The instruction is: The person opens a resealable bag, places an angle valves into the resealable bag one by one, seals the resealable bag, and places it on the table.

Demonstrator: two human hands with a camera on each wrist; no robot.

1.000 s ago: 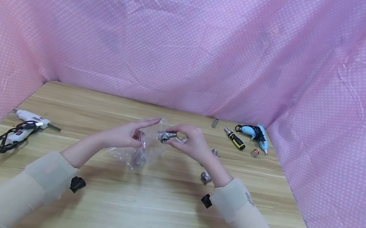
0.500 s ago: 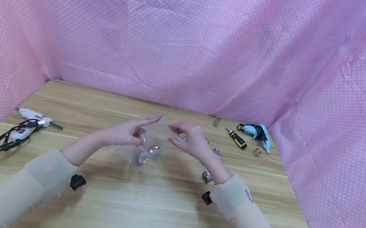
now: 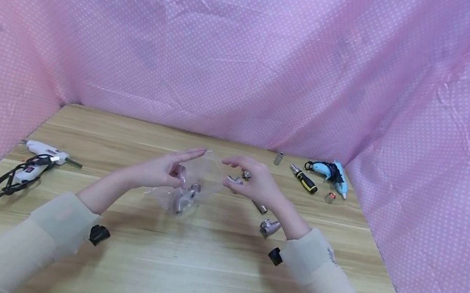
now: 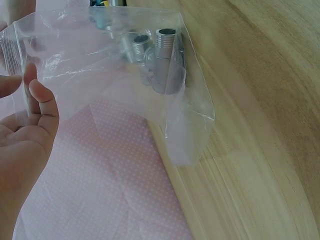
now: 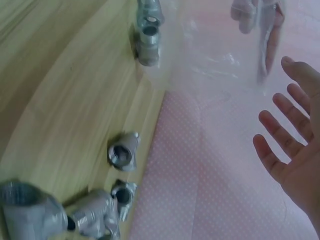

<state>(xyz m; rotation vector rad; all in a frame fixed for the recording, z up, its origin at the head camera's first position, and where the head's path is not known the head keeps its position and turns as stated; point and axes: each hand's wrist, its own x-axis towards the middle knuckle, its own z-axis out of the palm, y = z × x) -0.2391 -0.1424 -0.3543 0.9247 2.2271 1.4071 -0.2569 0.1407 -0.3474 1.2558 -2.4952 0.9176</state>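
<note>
My left hand (image 3: 161, 171) holds a clear plastic bag (image 3: 208, 170) by its mouth, thumb and fingers pinching the ziplock edge (image 4: 20, 60). Inside the bag, threaded metal pipe fittings (image 4: 167, 70) sit at the bottom, close over the wood. My right hand (image 3: 254, 183) is beside the bag's mouth with nothing in it; in the right wrist view its fingers (image 5: 282, 132) are spread, apart from the plastic. More metal fittings (image 5: 124, 152) lie on the table beneath it, including a tee-shaped one (image 3: 268, 228) near the right wrist and one partly hidden behind the hand (image 3: 235, 180).
A white glue gun (image 3: 45, 151) with a coiled black cable lies at the left. Toward the back right are a blue glue gun (image 3: 336, 176), a black-and-yellow screwdriver (image 3: 304, 180), a small metal cylinder (image 3: 278, 159) and a small red-topped piece (image 3: 329, 197). Pink dotted cloth (image 3: 230, 63) surrounds the table (image 3: 176, 271).
My right hand has let a metal pipe fitting go into the bag, where it now rests with another, and has drawn back slightly rightward. My left hand keeps its hold on the bag.
</note>
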